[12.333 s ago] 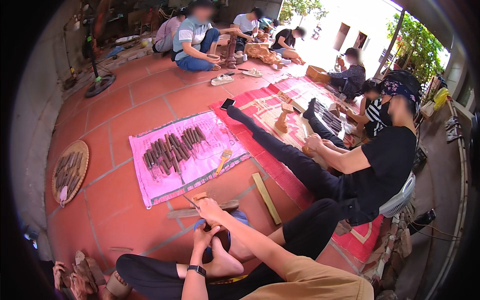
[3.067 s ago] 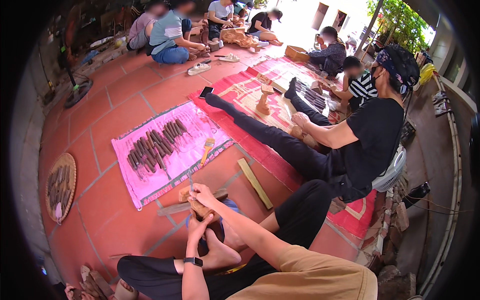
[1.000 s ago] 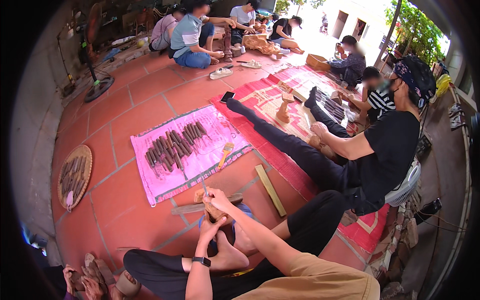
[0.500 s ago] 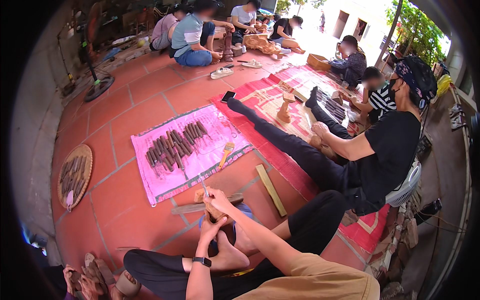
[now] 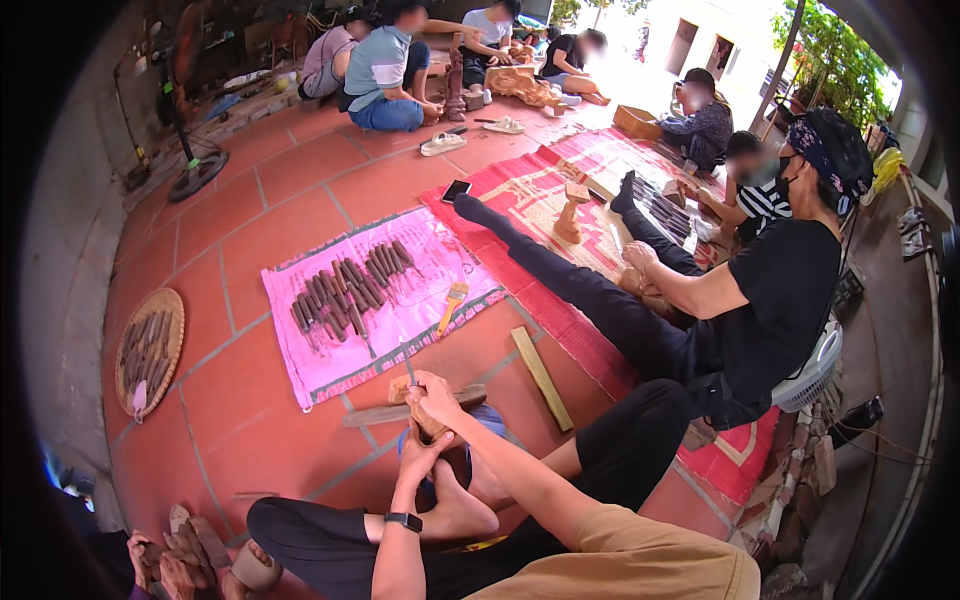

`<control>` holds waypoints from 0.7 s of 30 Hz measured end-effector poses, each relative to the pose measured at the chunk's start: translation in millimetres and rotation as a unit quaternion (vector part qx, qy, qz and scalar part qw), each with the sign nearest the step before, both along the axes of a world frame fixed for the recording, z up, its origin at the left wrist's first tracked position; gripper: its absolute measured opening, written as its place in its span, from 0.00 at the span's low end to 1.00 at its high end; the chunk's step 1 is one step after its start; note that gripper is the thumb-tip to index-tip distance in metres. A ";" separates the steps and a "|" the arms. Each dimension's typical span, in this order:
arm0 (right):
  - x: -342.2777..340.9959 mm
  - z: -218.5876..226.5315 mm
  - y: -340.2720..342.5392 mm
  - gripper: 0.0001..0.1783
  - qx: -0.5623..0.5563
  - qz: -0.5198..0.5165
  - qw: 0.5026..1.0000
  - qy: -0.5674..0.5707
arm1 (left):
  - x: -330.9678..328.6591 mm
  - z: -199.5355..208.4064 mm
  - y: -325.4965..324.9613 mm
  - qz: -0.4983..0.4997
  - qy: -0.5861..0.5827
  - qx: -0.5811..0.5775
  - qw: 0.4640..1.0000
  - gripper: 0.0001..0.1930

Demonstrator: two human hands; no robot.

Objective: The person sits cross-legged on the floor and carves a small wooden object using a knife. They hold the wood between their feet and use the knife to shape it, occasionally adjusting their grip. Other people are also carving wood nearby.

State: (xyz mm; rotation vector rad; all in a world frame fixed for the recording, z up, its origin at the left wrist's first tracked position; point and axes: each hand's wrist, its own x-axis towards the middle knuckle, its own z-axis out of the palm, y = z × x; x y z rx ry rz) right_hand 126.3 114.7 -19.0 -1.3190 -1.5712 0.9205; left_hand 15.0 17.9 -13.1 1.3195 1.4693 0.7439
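Observation:
Near my bent legs, a small carved wood piece (image 5: 432, 430) is held from below by my left hand (image 5: 420, 458), its fingers wrapped round the lower part. Just above, my right hand (image 5: 434, 398) closes round a carving tool with a thin metal blade (image 5: 408, 362) that points up and away from me; its handle is hidden in the fist. My two hands are close together on the piece. Behind them a dark wooden bar (image 5: 372, 416) lies across the floor, beside something blue (image 5: 488, 420) partly under my feet.
Carving tools (image 5: 340, 295) and a brush (image 5: 453, 308) lie on a pink sheet (image 5: 300, 375). A round basket (image 5: 176, 345) of tools is at left, a wooden strip (image 5: 542, 380) at right. A person in black (image 5: 770, 290) sits on the right; several others work farther off.
My right hand and the blade have shifted slightly upward; my left hand stays on the wood piece. At the back, a person's arm is raised higher near a tall carving.

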 end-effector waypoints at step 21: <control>-0.5 18.2 -10.5 0.07 -0.022 0.029 0.999 -0.037 | -3.0 7.3 -3.4 0.008 -0.006 -0.019 1.000 0.47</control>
